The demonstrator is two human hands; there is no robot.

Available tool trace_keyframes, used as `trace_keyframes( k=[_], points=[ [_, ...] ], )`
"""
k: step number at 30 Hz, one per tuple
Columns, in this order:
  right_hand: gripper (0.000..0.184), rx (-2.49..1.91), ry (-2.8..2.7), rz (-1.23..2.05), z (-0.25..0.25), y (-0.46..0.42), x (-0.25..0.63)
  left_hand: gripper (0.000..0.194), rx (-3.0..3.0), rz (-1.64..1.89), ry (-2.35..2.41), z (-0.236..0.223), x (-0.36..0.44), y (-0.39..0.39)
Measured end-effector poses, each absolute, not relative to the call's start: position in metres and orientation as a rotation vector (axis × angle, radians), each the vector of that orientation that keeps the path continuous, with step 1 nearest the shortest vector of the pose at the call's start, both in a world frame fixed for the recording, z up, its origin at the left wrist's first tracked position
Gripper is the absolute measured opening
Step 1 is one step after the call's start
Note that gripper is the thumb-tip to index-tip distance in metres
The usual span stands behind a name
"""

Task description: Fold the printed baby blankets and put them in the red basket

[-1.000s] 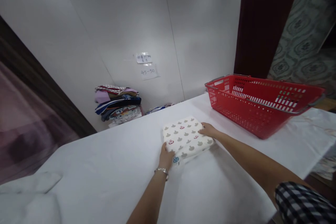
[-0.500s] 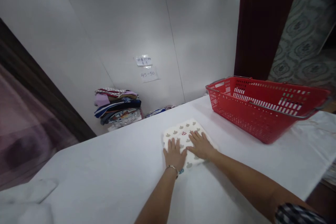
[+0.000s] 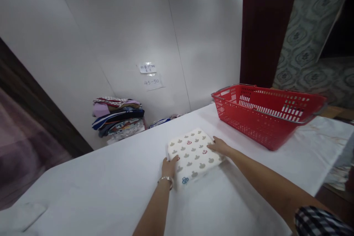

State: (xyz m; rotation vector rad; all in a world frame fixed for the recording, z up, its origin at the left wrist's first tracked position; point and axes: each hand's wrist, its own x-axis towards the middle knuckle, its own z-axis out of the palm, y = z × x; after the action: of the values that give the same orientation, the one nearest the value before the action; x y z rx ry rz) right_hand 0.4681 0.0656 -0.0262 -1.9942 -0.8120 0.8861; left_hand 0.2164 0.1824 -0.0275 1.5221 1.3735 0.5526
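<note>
A folded white cloth (image 3: 193, 155) printed with grey mushroom shapes and a few red and blue ones lies on the white-covered table (image 3: 116, 188). My left hand (image 3: 169, 166), with a bracelet at the wrist, holds its left edge, the thumb on top. On the opposite side my right hand (image 3: 220, 145) grips the right edge, its thumb also over the top. The fingers under the cloth's edges are partly hidden. The near edge seems slightly raised, though how far I cannot tell.
A red plastic basket (image 3: 249, 118) with metal handles stands at the right of the table. Beyond the far edge, a pile of folded clothes (image 3: 118, 116) rests against the grey wall, below paper labels (image 3: 153, 82). White fabric (image 3: 22, 215) lies at the near left.
My hands have gone from lying flat on top of the folded cloth to its left and right edges, uncovering the print. The view has shifted a little.
</note>
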Motion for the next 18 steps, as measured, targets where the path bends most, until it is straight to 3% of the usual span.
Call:
trace_keyframes(
  k=[5,9,13,18],
  points=[
    [0.046,-1.723,-0.694,1.321,-0.017,0.057,0.471,0.052,1.082,0.332,1.039,-0.006,0.209,0.176],
    [0.040,-1.192,-0.489,1.634,-0.022,0.045,0.463,0.054,0.676,0.358,0.883,0.006,0.198,0.164],
    [0.049,-0.953,-0.483,1.686,-0.030,0.024,0.448,0.058,0.638,0.317,0.853,0.016,0.182,0.156],
    [0.083,-0.784,-0.759,1.425,0.015,-0.003,0.435,0.060,0.799,0.589,0.924,0.027,0.176,0.153]
  ],
)
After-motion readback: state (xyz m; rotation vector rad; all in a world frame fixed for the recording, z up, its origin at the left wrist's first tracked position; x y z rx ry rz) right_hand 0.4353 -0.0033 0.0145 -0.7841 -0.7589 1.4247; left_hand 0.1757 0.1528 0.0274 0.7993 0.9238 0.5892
